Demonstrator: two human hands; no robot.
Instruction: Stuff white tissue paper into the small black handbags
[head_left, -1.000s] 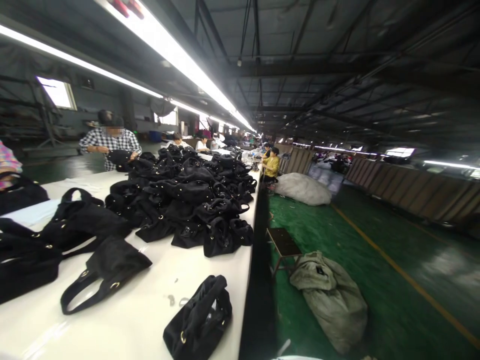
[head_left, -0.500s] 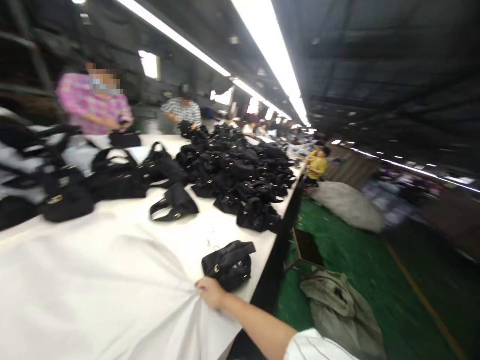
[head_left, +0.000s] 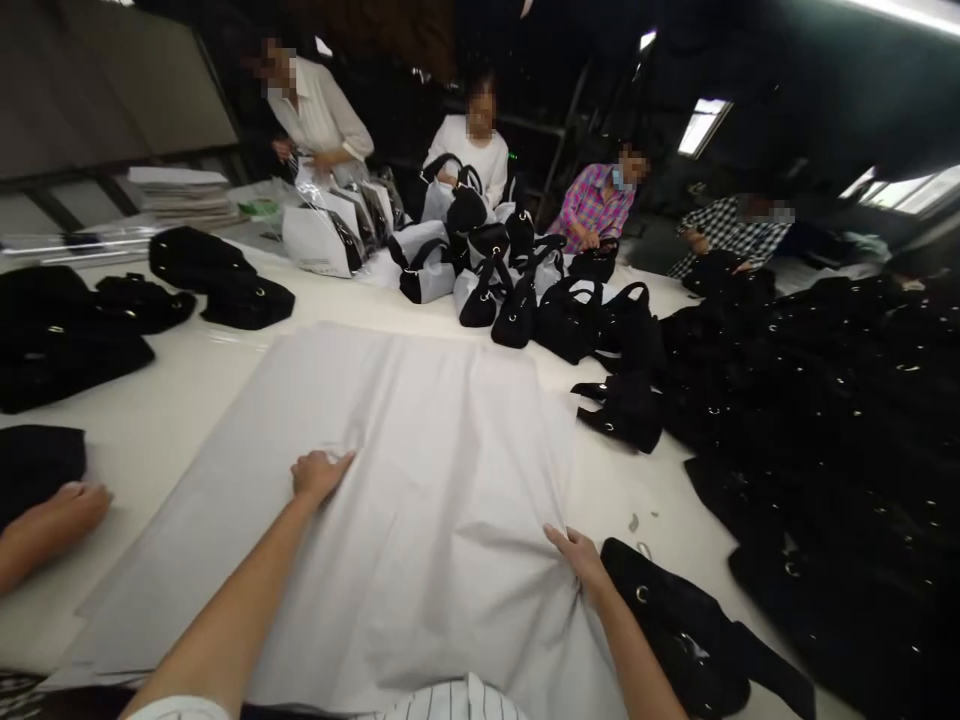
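A broad stack of thin white paper sheets spreads over the table before me, its top sheet creased. My left hand rests on the middle of it, fingers curled against the top sheet, which puckers beside them. At the sheet's right side, my right hand is closed on the edge, and folds run down from its grip. Just right of that hand lies a black handbag with gold-coloured rings. Another black handbag lies beyond the sheet's right corner.
A large heap of black bags covers the right side. Paper-stuffed bags stand at the back. More black bags lie left, near a co-worker's hand. Several people work across the table.
My view has swung left, bringing my left hand and the left co-worker's hand into sight. The right hand still grips the sheet's edge beside the black handbag.
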